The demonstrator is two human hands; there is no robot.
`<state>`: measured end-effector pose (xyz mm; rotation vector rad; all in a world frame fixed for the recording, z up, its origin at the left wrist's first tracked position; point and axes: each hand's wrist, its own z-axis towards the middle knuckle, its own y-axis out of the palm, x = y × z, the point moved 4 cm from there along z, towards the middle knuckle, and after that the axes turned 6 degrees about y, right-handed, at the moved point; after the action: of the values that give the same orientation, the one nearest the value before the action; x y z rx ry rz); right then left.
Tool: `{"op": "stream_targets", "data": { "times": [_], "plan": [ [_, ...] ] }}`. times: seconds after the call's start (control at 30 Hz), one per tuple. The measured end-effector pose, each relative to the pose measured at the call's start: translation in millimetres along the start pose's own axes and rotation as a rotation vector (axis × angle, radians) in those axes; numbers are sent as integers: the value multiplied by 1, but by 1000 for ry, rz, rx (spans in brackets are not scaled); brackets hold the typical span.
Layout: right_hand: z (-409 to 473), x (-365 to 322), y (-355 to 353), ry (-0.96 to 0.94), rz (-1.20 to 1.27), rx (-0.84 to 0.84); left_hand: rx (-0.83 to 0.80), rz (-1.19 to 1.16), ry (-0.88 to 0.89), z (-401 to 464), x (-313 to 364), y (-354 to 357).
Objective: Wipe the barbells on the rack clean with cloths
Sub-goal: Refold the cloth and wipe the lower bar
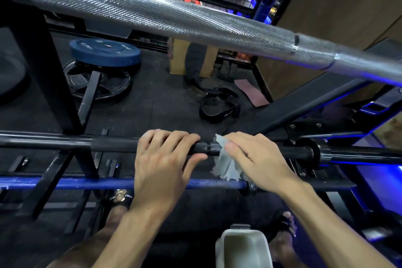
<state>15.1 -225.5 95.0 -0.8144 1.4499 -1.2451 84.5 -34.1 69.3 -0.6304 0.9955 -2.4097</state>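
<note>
Dark rubber gym flooring lies under a rack with several bars stacked at different heights. Midway down, the black barbell [113, 144] lies level, its long axis running straight across the view from left to right, its right end pointing toward a collar [309, 152] and the rack's bracket.

The left hand [167, 159] wraps over this bar, fingers curled across the top and thumb tucked beneath, clamped on it. Just to its right, the right hand [256, 156] presses a pale grey cloth [226, 165] around the shaft, fingers laid over the fabric; the two hands sit close, the cloth between them.

The cloth looks small and bunched, so a hard stroke could probably drag it out from under the fingers, or snag it at the collar. The bar may also roll in its cradle if the left grip loosens.

Above, a silver barbell [152, 13] slants across the view, close to the head, and rising carelessly might mean a knock. Below runs a blue barbell [87, 183]. Weight plates [104, 52] and a belt [219, 106] lie on the floor beyond.
</note>
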Motion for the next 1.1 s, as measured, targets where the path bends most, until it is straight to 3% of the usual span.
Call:
{"op": "stream_targets", "data": {
  "times": [0.1,0.27,0.47,0.6,0.8,0.97,1.1],
  "plan": [
    [2,0,-4,65,17,79,11,-3,6,1,0,0],
    [-10,-2,-1,-88,-31,-38,12,-3,4,0,-1,-1],
    [0,-6,-3,81,53,40,18,0,11,1,-1,0],
    [-10,-9,-2,-45,17,-58,8,-6,4,2,-1,0],
    [2,-14,-1,72,32,45,-96,95,27,5,-2,4],
    [-10,-16,-1,-77,8,-88,-190,187,41,12,-2,6],
    [-1,-24,-5,33,7,-95,-235,136,20,20,-2,3]
  ]
}}
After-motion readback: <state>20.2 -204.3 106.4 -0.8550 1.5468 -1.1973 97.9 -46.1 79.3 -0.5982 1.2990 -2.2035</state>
